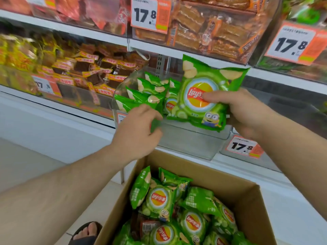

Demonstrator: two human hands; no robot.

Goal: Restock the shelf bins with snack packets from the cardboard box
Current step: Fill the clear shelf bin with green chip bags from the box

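Note:
My right hand (247,110) grips a green chip packet (200,96) upright by its right edge, thumb across the logo, above a clear shelf bin (185,138). Several green packets (146,96) stand in the bin's left part. My left hand (139,128) reaches into the bin and pinches the lower edge of one of those packets. Below, an open cardboard box (235,188) holds several more green packets (159,200).
Clear bins of yellow-and-brown snacks (85,71) sit to the left, orange-wrapped snacks (203,27) on the shelf above. Price tags reading 17.8 (242,146) hang on the bin fronts. A foot in a dark sandal (86,232) stands left of the box on the pale floor.

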